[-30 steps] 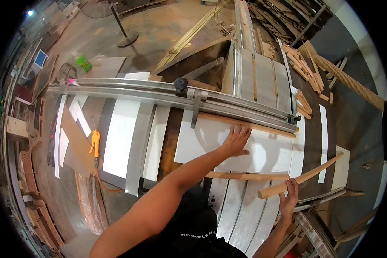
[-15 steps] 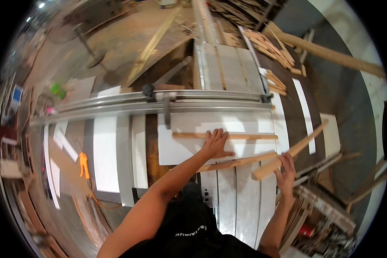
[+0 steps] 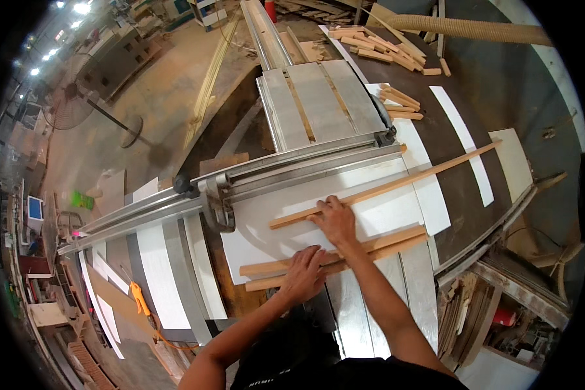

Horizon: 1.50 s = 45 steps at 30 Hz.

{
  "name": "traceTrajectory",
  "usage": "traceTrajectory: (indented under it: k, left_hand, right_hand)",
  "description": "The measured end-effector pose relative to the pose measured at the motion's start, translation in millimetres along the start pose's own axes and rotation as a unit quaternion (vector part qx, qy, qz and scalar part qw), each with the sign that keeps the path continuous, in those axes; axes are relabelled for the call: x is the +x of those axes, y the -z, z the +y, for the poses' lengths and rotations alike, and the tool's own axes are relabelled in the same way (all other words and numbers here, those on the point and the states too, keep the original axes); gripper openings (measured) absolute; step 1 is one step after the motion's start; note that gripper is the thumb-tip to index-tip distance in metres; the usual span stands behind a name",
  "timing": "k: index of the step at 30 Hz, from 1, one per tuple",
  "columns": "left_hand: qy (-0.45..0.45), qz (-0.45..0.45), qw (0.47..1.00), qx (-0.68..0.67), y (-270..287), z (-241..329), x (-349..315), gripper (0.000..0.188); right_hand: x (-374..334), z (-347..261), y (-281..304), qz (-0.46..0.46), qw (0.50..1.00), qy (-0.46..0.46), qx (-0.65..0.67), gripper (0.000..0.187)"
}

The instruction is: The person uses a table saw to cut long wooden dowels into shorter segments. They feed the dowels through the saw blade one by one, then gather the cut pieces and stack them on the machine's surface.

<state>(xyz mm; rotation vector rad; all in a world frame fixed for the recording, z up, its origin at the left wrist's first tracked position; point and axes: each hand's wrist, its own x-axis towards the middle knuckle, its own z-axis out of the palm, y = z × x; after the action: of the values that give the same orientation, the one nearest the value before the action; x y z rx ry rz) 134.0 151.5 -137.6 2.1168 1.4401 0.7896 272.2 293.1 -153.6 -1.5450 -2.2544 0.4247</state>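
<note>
A long wooden strip (image 3: 417, 175) lies slantwise over a white board (image 3: 253, 240), its far right end reaching out over the dark table. My right hand (image 3: 335, 222) is closed on this strip near its left part, fingers bent over it. Nearer to me, two shorter wooden strips (image 3: 389, 246) lie side by side along the board's near edge. My left hand (image 3: 301, 276) grips across them left of their middle, fingers curled over the top. Beyond the board runs a metal fence (image 3: 292, 170) with a clamp-like stop (image 3: 214, 201) on it.
Short wood pieces are heaped (image 3: 387, 49) at the far right, with a smaller pile (image 3: 400, 103) nearer. A sliding metal table (image 3: 318, 101) stands beyond the fence. On the left are white panels (image 3: 159, 279) and an orange air gun (image 3: 138, 299). A ribbed hose (image 3: 468, 27) crosses top right.
My right hand has moved left from the strip's right side to its left part, and the long strip now lies over the board. My left hand has come nearer, onto the two shorter strips.
</note>
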Motion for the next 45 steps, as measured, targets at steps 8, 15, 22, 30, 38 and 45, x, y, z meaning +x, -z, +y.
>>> traceTrajectory:
  k: [8, 15, 22, 30, 38, 45]
  left_hand:
    - [0.072, 0.007, 0.98, 0.183, 35.5, -70.8, 100.5, 0.097]
    - [0.092, 0.003, 0.964, 0.248, 15.7, -73.4, 164.9, 0.109]
    - [0.054, 0.077, 0.963, 0.254, 17.8, -87.5, 179.7, 0.097]
    - [0.046, 0.06, 0.971, 0.225, 30.2, -85.4, 179.5, 0.079]
    - [0.066, 0.065, 0.963, 0.252, 24.1, -79.8, 184.2, 0.072]
    - [0.065, 0.06, 0.973, 0.212, -8.7, -55.6, 229.5, 0.08]
  right_hand:
    - [-3.7, 36.5, 15.9, 0.046, 0.98, 0.034, 0.191, 0.029]
    - [29.8, 288.6, 140.2, 0.117, 0.986, -0.065, -0.101, 0.048]
    - [71.3, 397.0, 179.3, -0.022, 0.982, -0.179, -0.063, 0.065]
    - [84.2, 401.9, 142.5, 0.073, 0.98, -0.183, -0.034, 0.061]
    - [87.8, 393.4, 125.2, 0.118, 0.985, -0.126, -0.016, 0.057]
    - [98.6, 359.4, 129.7, 0.117, 0.986, -0.117, -0.004, 0.057]
